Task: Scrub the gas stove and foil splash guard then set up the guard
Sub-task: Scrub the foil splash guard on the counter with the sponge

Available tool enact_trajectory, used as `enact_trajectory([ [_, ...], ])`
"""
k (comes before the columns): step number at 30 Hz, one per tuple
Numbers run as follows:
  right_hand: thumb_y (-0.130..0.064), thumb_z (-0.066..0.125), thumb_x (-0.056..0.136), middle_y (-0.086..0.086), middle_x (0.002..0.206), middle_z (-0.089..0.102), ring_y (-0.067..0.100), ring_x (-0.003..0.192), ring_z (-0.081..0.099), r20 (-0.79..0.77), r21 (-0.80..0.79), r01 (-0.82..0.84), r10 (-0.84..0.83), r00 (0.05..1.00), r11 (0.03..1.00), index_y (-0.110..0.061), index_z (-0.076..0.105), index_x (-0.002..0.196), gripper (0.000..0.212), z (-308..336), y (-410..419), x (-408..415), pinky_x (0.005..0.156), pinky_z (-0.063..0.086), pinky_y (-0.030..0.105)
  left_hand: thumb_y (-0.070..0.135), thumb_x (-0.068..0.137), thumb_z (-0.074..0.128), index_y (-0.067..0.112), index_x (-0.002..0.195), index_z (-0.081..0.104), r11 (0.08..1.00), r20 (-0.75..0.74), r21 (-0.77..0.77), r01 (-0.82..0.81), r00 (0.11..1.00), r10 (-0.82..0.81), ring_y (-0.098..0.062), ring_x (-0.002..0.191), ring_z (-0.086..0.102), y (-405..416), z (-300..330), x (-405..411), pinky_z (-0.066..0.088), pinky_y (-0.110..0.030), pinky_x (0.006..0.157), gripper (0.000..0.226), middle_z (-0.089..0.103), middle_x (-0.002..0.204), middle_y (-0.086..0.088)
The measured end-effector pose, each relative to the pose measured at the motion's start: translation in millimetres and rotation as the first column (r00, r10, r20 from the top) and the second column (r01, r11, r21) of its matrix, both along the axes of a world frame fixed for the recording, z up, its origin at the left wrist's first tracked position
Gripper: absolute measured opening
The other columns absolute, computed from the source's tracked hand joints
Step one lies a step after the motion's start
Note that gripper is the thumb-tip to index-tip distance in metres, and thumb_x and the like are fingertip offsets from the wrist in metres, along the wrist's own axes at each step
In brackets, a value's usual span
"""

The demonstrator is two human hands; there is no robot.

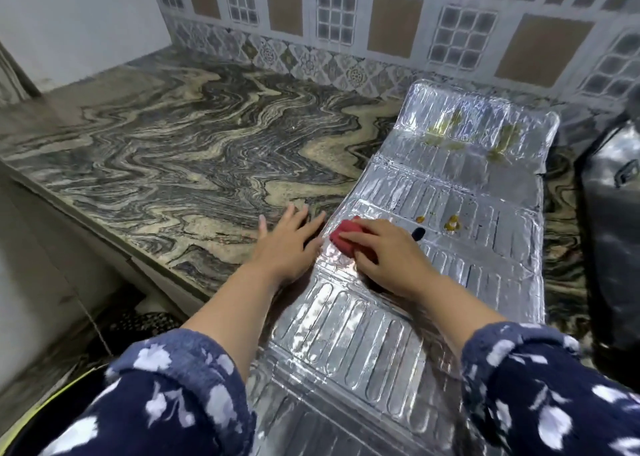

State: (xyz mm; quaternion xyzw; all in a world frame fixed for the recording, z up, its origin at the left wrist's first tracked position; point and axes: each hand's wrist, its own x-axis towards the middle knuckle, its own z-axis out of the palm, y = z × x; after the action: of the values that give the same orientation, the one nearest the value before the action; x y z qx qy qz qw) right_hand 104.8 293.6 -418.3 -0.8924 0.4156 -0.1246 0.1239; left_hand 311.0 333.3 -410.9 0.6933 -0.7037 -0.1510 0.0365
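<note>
The foil splash guard (464, 192) lies flat and unfolded on the marble counter, running from the wall toward me. Yellow-brown grease stains mark its far panel and its middle panel. My right hand (388, 254) grips a red scrub pad (344, 235) and presses it on the guard's left edge. My left hand (289, 244) lies flat with fingers spread, on the counter beside the guard and touching its left edge. The dark gas stove (613, 233) shows only partly at the right edge.
The marble counter (180, 150) stretches wide to the left of the guard. A patterned tile wall (346, 32) backs it. The counter's front edge runs diagonally at the lower left, with the floor below it.
</note>
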Motion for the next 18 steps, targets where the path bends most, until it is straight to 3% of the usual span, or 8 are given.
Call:
enact_trajectory([
  [5, -0.030, 0.043, 0.096, -0.005, 0.151, 0.038, 0.019, 0.138, 0.036, 0.005, -0.013, 0.135, -0.135, 0.991, 0.991, -0.034, 0.050, 0.136, 0.040, -9.4, -42.2, 2.9, 0.113, 0.028, 0.038, 0.042, 0.101, 0.020, 0.041, 0.149, 0.006, 0.993, 0.047, 0.012, 0.121, 0.991, -0.121, -0.015, 0.148, -0.008, -49.1, -5.6, -14.8, -0.009, -0.059, 0.113, 0.050, -0.002, 0.160, 0.010],
  [10, -0.032, 0.035, 0.098, -0.007, 0.153, 0.031, 0.016, 0.142, 0.025, -0.036, 0.010, 0.270, -0.270, 0.962, 0.963, -0.036, 0.041, 0.140, 0.043, -9.4, -73.4, -4.9, 0.117, 0.013, 0.045, 0.038, 0.102, 0.016, 0.037, 0.150, 0.003, 0.995, 0.068, -0.021, 0.102, 0.993, -0.100, -0.010, 0.147, -0.009, -54.9, -18.3, -10.9, -0.009, -0.053, 0.116, 0.050, -0.006, 0.159, 0.015],
  [12, -0.030, 0.036, 0.098, -0.005, 0.153, 0.032, 0.019, 0.141, 0.027, -0.036, 0.043, 0.326, -0.325, 0.945, 0.944, -0.033, 0.041, 0.141, 0.043, -9.3, -77.8, -14.4, 0.116, 0.015, 0.042, 0.037, 0.102, 0.016, 0.037, 0.150, 0.004, 0.995, 0.062, -0.032, 0.090, 0.994, -0.088, -0.009, 0.147, -0.009, -54.0, -19.3, -11.7, -0.010, -0.052, 0.116, 0.049, -0.006, 0.158, 0.016],
  [18, -0.024, 0.044, 0.095, -0.005, 0.149, 0.039, 0.021, 0.136, 0.034, 0.023, 0.064, 0.283, -0.285, 0.958, 0.957, -0.031, 0.049, 0.136, 0.042, -9.4, -48.7, -20.0, 0.111, 0.025, 0.036, 0.023, 0.101, 0.026, 0.039, 0.150, 0.006, 0.997, -0.008, -0.030, 0.066, 0.998, -0.066, -0.012, 0.146, -0.013, -45.0, -16.4, -14.5, -0.014, -0.051, 0.116, 0.055, -0.004, 0.158, 0.017],
])
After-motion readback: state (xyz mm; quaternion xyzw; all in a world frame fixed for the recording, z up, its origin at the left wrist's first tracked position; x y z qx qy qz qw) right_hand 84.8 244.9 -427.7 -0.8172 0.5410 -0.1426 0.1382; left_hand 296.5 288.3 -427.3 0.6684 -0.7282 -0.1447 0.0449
